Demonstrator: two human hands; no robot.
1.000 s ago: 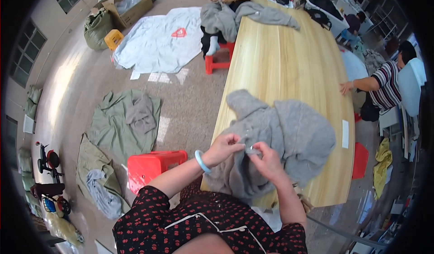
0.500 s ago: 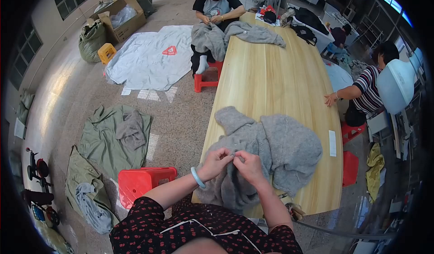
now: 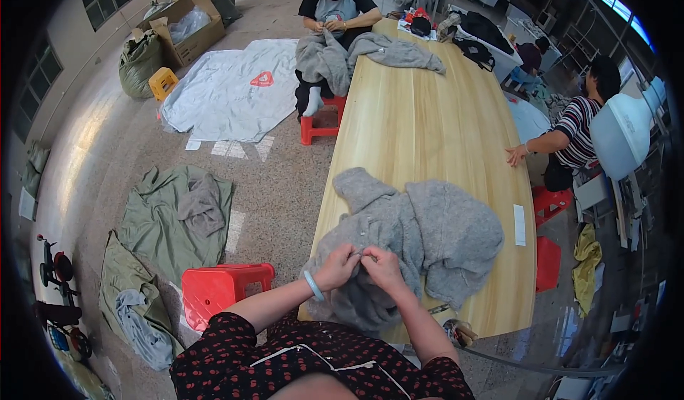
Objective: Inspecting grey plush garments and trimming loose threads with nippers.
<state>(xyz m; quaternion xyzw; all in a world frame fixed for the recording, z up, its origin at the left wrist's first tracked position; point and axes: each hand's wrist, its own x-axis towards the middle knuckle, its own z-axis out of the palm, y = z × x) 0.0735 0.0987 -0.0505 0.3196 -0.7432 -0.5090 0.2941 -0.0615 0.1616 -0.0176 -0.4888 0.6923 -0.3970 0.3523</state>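
A grey fuzzy knit garment lies bunched across the near end of the wooden table, one sleeve stretching toward the far left. My left hand, with a pale blue bangle on its wrist, pinches a bit of the knit at the garment's near part. Close beside it, fingertips almost touching, my right hand pinches the same spot. Anything small between the fingertips is too tiny to make out. Below both hands, folds of the garment hang toward my lap. Near my right forearm, a small dark tool lies on the table.
The long wooden table reaches away from me. A co-worker handles another grey garment at its far left; a second person rests a hand on its right edge. A red stool stands left; cloths cover the floor.
My hands have dipped slightly toward me and their fingertips have shifted, still pinching the knit. The whole view has moved a little; the garment stays in place.
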